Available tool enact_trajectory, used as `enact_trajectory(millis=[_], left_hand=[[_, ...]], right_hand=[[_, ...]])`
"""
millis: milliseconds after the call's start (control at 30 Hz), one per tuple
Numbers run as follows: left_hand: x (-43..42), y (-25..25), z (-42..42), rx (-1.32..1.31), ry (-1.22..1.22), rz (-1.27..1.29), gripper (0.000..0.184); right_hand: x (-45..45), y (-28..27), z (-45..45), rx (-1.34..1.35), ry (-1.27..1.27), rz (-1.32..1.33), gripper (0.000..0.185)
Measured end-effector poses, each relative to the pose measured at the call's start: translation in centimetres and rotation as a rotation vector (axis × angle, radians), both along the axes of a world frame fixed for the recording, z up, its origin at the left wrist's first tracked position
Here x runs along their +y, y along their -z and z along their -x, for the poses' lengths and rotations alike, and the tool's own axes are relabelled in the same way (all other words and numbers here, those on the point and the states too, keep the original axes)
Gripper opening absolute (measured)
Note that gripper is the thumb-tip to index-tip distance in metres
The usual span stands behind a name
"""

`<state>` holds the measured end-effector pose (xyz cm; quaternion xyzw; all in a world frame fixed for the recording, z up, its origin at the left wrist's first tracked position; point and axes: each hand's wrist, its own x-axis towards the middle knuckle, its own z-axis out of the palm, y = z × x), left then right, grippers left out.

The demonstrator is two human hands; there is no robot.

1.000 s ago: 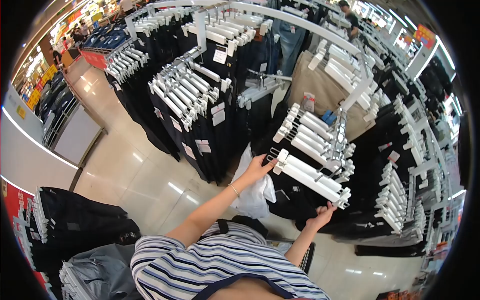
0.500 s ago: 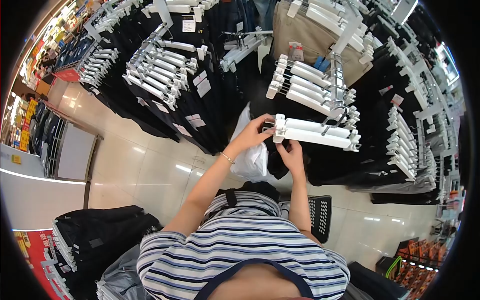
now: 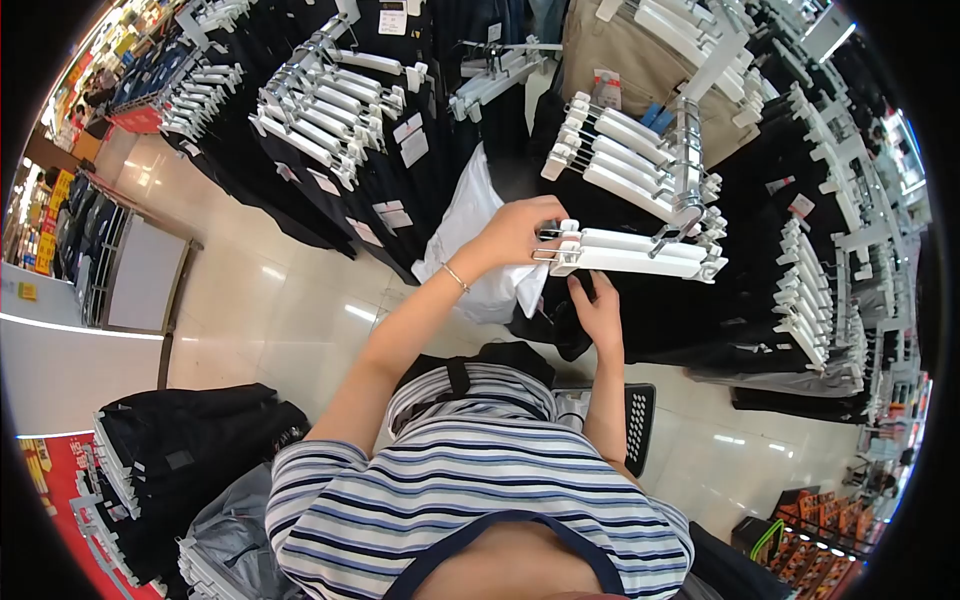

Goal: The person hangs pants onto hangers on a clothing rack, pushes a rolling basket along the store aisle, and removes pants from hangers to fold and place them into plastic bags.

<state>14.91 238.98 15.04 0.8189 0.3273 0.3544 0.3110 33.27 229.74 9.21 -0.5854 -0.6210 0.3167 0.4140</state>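
My left hand [image 3: 520, 235] is closed around the clip end of a white trouser hanger [image 3: 640, 252], at the front of a metal rail arm. Black trousers [image 3: 660, 310] hang below that hanger. Just under it, my right hand [image 3: 600, 312] is raised with thumb and fingers apart, against the dark fabric. Its fingertips are near the hanger's lower edge, and I cannot tell if they touch the cloth. A white cloth or bag [image 3: 478, 250] hangs behind and below my left hand, partly covered by it.
More white hangers [image 3: 640, 160] with dark trousers fill the arm ahead. Another row of hangers [image 3: 330, 110] stands to the left, and one more [image 3: 800, 290] to the right. Beige trousers [image 3: 620, 60] hang at the back. A black perforated basket [image 3: 640, 420] is beside my right forearm.
My left hand has shifted slightly right and up along the hanger's end. My right hand has moved right and down, away from the clip. The white cloth hangs more spread out.
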Motion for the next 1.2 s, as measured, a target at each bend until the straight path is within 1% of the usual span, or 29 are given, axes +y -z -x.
enact_trajectory(millis=[33, 100, 133, 233, 267, 333, 433, 467, 500, 567, 600, 633, 700, 733, 767, 833, 900, 967, 1033, 1067, 1100, 1167, 1200], left_hand=[[0.2, 0.5, -0.1, -0.053, 0.013, 0.041, 0.027], [0.8, 1.6, -0.2, -0.16, 0.036, 0.123, 0.028], [0.8, 1.9, -0.3, -0.183, 0.028, 0.106, 0.029], [0.5, 2.2, -0.5, -0.153, 0.026, 0.111, 0.031], [0.4, 2.4, -0.7, -0.139, 0.021, 0.127, 0.031], [0.2, 2.7, -1.0, -0.111, 0.011, 0.158, 0.032], [0.7, 1.8, -0.3, -0.252, -0.039, 0.171, 0.033], [1.0, 0.9, 0.3, -0.126, -0.06, 0.139, 0.033], [1.4, 0.3, 0.5, -0.078, -0.072, 0.101, 0.031], [1.1, 0.0, 0.7, 0.014, -0.109, 0.048, 0.028], [1.5, 0.7, 1.0, 0.052, -0.066, 0.186, 0.042], [1.6, 1.7, 1.4, 0.036, -0.058, 0.078, 0.046], [1.7, 3.7, 2.1, 0.009, -0.034, -0.151, 0.056], [1.4, 4.3, 3.0, 0.099, -0.036, -0.021, 0.063], [0.5, 3.3, 4.5, 0.164, -0.032, 0.196, 0.062], [0.4, 8.0, 7.7, 0.167, 0.069, 0.227, 0.066], [-2.2, 7.4, 9.8, 0.027, 0.304, 0.567, 0.067], [-5.9, 6.7, 10.7, -0.064, 0.449, 0.713, 0.065], [-9.4, 4.0, 10.8, -0.039, 0.424, 0.688, 0.054], [-10.7, 3.2, 11.0, -0.026, 0.411, 0.673, 0.048], [-11.7, 3.4, 11.4, 0.04, 0.214, 0.646, 0.042], [-13.8, 4.2, 12.1, 0.165, -0.18, 0.596, 0.032], [-14.5, 3.6, 12.4, -0.048, -0.306, 0.525, 0.028]], right_hand=[[-0.2, -0.3, 0.1, 0.003, -0.003, -0.007, 0.025], [-0.7, -0.1, 0.1, -0.059, -0.028, 0.102, 0.022], [-1.1, -0.3, 0.5, -0.044, -0.037, -0.001, 0.021], [-1.9, 1.0, 0.3, 0.001, -0.087, 0.063, 0.02], [-2.2, 1.4, 0.1, -0.018, -0.103, 0.08, 0.023], [-2.6, 2.2, -0.8, -0.118, -0.146, 0.109, 0.027], [-4.1, 4.2, -1.5, -0.338, -0.256, 0.13, 0.034], [-4.8, 4.3, -1.5, -0.318, -0.31, 0.291, 0.036], [-5.5, 4.0, -1.3, -0.185, -0.325, 0.39, 0.034], [-5.8, 4.0, -1.6, -0.162, -0.327, 0.327, 0.031], [-5.8, 3.2, -1.5, -0.033, -0.331, 0.308, 0.03], [-5.5, 1.9, -1.2, 0.101, -0.331, 0.287, 0.029], [-5.1, -1.0, -1.0, 0.098, -0.401, 0.231, 0.027], [-5.0, -3.1, -1.0, 0.089, -0.446, 0.222, 0.027], [-4.9, -4.7, -1.0, 0.079, -0.491, 0.214, 0.026], [-4.8, -5.8, -1.2, 0.067, -0.618, 0.142, 0.024], [-4.6, -6.3, -1.2, 0.089, -0.749, 0.115, 0.024], [-4.2, -6.5, -0.6, 0.105, -0.78, 0.163, 0.024], [-3.3, -6.3, 0.2, 0.099, -0.79, 0.169, 0.024], [-3.1, -6.0, 0.5, 0.14, -0.788, 0.167, 0.024], [-2.5, -6.3, 1.0, 0.133, -0.804, 0.13, 0.021], [-1.8, -6.7, 2.3, 0.141, -0.659, 0.17, 0.016], [-1.4, -5.9, 3.1, 0.244, -0.521, 0.097, 0.012]])
